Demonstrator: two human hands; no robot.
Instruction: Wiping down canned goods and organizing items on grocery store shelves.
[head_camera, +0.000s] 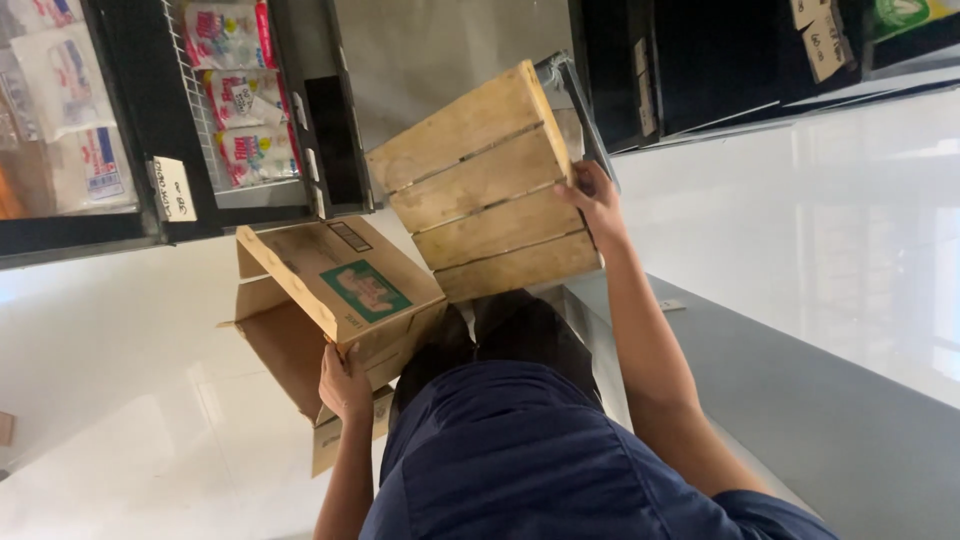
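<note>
Head view, looking down the person's own body; the picture appears inverted.

Left hand (345, 385): fingers curled over the edge of an open cardboard box (335, 300), clamping a flap. Right hand (597, 200): fingers wrapped round the side edge of a wooden slatted crate (480, 185), held out at arm's length. The two containers sit near each other, their corners nearly touching; I cannot tell whether they touch.

Risks, as judged:
- The box hangs by one flap only. Thin card could fold or tear at the crease, and the box would drop to the glossy white floor (130, 440).
- The crate is gripped at one edge with a single hand, so it could pivot and slip.
- The crate's far corner is close to a dark shelving unit (330, 130) stocked with packaged goods (240, 95); a swing could knock it.

Appearance: the box is brown and corrugated, flaps splayed, with a green label on one face; its inside appears empty. The crate is pale raw wood, four slats showing with dark gaps between them.
</note>
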